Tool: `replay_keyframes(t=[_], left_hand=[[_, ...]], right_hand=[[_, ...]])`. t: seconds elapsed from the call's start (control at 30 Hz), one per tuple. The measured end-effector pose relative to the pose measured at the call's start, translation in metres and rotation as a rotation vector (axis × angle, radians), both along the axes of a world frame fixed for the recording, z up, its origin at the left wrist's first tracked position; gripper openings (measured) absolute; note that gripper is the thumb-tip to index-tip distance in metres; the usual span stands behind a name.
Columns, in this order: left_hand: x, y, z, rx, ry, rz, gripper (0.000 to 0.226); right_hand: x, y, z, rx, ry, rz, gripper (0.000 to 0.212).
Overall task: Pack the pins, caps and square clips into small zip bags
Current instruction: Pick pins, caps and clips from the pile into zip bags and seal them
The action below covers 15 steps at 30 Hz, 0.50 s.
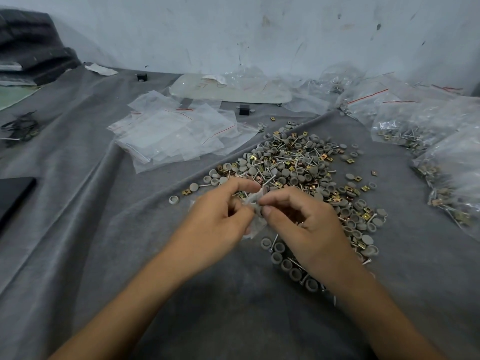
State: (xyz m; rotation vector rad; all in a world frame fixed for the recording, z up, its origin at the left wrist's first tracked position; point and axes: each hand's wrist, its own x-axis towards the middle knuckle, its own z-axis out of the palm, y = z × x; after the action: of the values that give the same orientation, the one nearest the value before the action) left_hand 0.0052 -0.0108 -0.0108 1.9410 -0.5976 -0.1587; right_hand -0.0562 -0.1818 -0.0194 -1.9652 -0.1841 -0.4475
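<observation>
1. Left hand [220, 214] – fingers curled, with thumb and forefinger pinching one edge of a small clear plastic zip bag [255, 226].
2. Right hand [309, 224] – fingers curled likewise, pinching the bag's opposite edge. The bag sits crumpled between the two hands, whose fingertips nearly meet.
3. Loose heap of grey round plastic caps, thin silver metal pins and brass-coloured square clips [293, 165]. We record it just beyond both hands, spreading on past the outer side of the right hand.
4. Short row of grey caps [283, 261], open side up, lying beside and under the right wrist.
5. Stack of empty clear zip bags with red seal lines [176, 136], beyond the left hand and well apart from it.
6. Filled clear bags [452, 183], far out to the right of the right hand.
7. Wrinkled grey cloth [78, 229], under everything we list.
</observation>
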Motion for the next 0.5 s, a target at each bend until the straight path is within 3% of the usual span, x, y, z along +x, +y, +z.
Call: replay_keyframes(t=[0.5], left_hand=[[0.0011,0.0007,0.0016,-0.079,0.032,-0.017,0.034]], right_hand=[[-0.0009,0.0005,-0.0012,-0.085,-0.026,-0.081,0.014]])
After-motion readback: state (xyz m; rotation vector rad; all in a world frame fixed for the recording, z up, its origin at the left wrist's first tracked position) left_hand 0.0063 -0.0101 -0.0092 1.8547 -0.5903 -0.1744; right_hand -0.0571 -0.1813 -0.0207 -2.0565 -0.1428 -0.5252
